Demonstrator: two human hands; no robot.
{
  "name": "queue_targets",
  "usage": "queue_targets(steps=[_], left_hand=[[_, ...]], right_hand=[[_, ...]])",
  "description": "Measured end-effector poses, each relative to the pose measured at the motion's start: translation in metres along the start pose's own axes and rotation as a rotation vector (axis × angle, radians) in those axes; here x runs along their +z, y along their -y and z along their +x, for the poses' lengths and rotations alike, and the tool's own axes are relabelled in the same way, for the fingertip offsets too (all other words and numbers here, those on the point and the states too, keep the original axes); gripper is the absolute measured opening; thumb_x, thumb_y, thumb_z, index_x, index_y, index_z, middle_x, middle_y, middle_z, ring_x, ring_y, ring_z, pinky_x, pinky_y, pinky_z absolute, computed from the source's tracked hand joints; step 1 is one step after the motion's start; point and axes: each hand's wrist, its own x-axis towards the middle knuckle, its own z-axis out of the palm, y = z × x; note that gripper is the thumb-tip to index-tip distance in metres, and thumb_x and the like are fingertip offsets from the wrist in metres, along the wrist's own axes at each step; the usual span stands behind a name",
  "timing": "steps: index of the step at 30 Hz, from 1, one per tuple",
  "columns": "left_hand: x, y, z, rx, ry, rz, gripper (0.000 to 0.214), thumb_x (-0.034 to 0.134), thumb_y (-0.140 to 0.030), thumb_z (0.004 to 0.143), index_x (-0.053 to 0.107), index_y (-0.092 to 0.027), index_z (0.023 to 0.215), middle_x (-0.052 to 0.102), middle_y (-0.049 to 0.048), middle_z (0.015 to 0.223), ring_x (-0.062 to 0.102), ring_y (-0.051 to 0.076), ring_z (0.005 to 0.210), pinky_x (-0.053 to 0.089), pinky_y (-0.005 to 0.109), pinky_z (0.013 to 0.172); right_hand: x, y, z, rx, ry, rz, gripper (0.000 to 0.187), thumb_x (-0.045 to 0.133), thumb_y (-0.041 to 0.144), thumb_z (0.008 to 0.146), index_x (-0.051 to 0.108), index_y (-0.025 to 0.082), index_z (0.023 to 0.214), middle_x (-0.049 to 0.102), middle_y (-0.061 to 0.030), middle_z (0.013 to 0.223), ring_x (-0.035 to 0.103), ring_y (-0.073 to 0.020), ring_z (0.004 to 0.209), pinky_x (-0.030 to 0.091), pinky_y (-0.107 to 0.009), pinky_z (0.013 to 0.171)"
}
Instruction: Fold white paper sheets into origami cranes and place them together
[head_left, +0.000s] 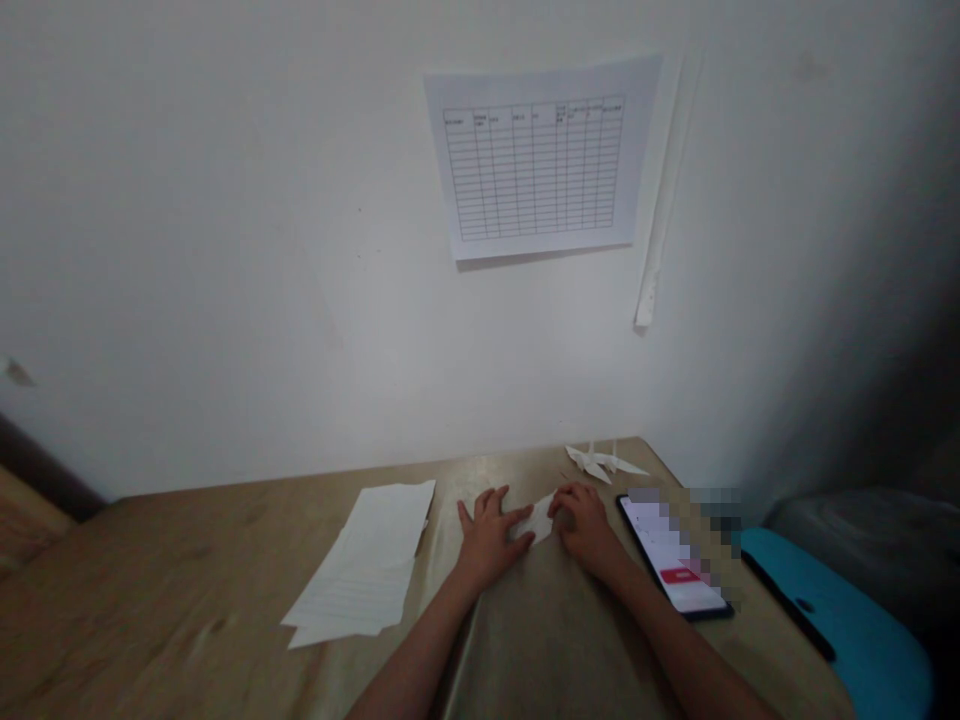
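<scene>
A small piece of white folded paper (538,521) lies on the table between my two hands. My left hand (489,535) has its thumb and index finger on the paper's left end, while its other fingers spread out over the table. At the paper's right end, my right hand (583,522) is curled with its fingertips closed on the edge. Beyond the right hand sit white folded paper cranes (600,464); how many I cannot tell for sure.
Loose sheets of white paper (367,565) are piled on the table (202,570) to the left. A phone (667,560), partly blurred out, lies at the right. Past the table's right edge is a blue seat (847,600). A printed chart (536,165) hangs on the wall.
</scene>
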Motion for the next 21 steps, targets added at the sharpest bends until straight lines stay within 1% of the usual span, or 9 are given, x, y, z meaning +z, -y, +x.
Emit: queue_targets(steps=[2,4,6,9,11,13,15,17,21], left_hand=[[-0.003,-0.001,0.000,0.015,0.037,0.002,0.044,0.071,-0.045,0.086,0.064,-0.052,0.129,0.038,0.0018,0.162,0.026,0.037,0.151,0.000,0.077,0.116],[-0.006,-0.001,0.001,0.030,0.055,0.000,0.040,0.070,-0.041,0.088,0.065,-0.054,0.126,0.036,-0.0004,0.163,0.025,0.037,0.151,0.001,0.078,0.115],[-0.007,-0.001,0.002,0.038,0.043,-0.002,0.037,0.070,-0.038,0.089,0.067,-0.055,0.122,0.036,-0.0022,0.163,0.026,0.036,0.151,0.002,0.078,0.115],[-0.009,-0.001,0.002,0.047,-0.007,0.007,0.030,0.070,-0.034,0.090,0.072,-0.053,0.114,0.041,-0.0038,0.161,0.029,0.033,0.150,0.003,0.075,0.117],[-0.012,-0.001,0.002,0.063,-0.028,0.006,0.024,0.070,-0.035,0.090,0.075,-0.050,0.109,0.045,-0.0038,0.158,0.031,0.032,0.149,0.002,0.074,0.118],[-0.014,-0.001,0.001,0.083,-0.019,-0.010,0.023,0.074,-0.041,0.086,0.076,-0.048,0.108,0.046,-0.0027,0.157,0.031,0.033,0.148,0.001,0.074,0.118],[-0.015,0.000,0.001,0.093,0.004,-0.028,0.033,0.081,-0.048,0.078,0.075,-0.047,0.110,0.046,-0.0010,0.157,0.031,0.034,0.148,0.000,0.074,0.117],[-0.015,0.001,0.002,0.088,0.014,-0.038,0.040,0.085,-0.050,0.072,0.076,-0.046,0.110,0.046,-0.0001,0.157,0.031,0.035,0.148,-0.001,0.074,0.118],[-0.013,0.004,0.004,0.079,-0.020,-0.049,0.030,0.084,-0.047,0.075,0.078,-0.043,0.104,0.051,-0.0006,0.154,0.035,0.035,0.146,-0.001,0.073,0.118]], right_hand=[[-0.001,-0.004,0.001,-0.045,0.009,0.009,0.051,0.053,0.001,0.068,0.074,0.028,0.107,0.062,-0.0039,0.134,0.046,-0.0241,0.132,0.032,-0.043,0.113],[-0.002,-0.006,0.001,-0.102,0.050,0.029,0.052,0.053,0.002,0.071,0.074,0.030,0.111,0.062,-0.0020,0.139,0.042,-0.0241,0.138,0.027,-0.047,0.118],[-0.003,-0.006,0.000,-0.125,0.102,0.053,0.048,0.054,0.006,0.076,0.075,0.031,0.110,0.066,-0.0016,0.135,0.041,-0.0246,0.140,0.020,-0.053,0.120],[-0.006,-0.003,-0.002,-0.115,0.155,0.066,0.037,0.057,0.012,0.081,0.076,0.031,0.107,0.071,-0.0028,0.126,0.046,-0.0257,0.136,0.012,-0.059,0.121],[-0.009,-0.002,-0.003,-0.117,0.168,0.053,0.032,0.059,0.017,0.084,0.077,0.032,0.106,0.072,-0.0030,0.125,0.048,-0.0259,0.135,0.010,-0.061,0.120],[-0.011,0.000,-0.003,-0.133,0.172,0.031,0.028,0.061,0.020,0.085,0.077,0.033,0.105,0.072,-0.0026,0.124,0.049,-0.0260,0.134,0.009,-0.061,0.120],[-0.013,0.001,-0.002,-0.156,0.174,0.007,0.024,0.064,0.024,0.087,0.078,0.034,0.104,0.073,-0.0020,0.123,0.049,-0.0262,0.133,0.008,-0.061,0.121],[-0.013,0.001,-0.002,-0.177,0.179,-0.015,0.021,0.065,0.027,0.087,0.078,0.035,0.102,0.074,-0.0013,0.121,0.049,-0.0264,0.133,0.007,-0.061,0.121],[-0.011,0.002,-0.001,-0.200,0.175,-0.028,0.018,0.064,0.026,0.088,0.079,0.034,0.097,0.075,-0.0007,0.118,0.049,-0.0259,0.134,0.005,-0.061,0.122]])
